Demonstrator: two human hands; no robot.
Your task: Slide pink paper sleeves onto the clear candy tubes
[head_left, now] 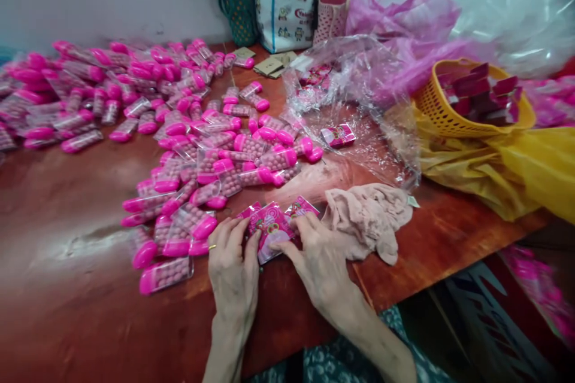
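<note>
Several pink printed cards (272,230) lie fanned out at the table's near side, between my two hands. My left hand (232,249) wears a ring and grips the cards' left edge, its fingers curled over and its thumb on the middle card. My right hand (317,257) holds the right side, with fingers over the right card and thumb pressed on the middle one. The fingertips are partly hidden. Left of the cards is a heap of clear tubes (175,272) with pink caps, filled with small pinkish balls.
A crumpled beige cloth (366,215) lies right of my right hand. Behind it are a clear plastic bag (372,114) and a loose pink card packet (338,136). A yellow basket (442,111) stands right. More tubes (85,81), a white bag (284,6) and a bottle (333,3) stand along the back.
</note>
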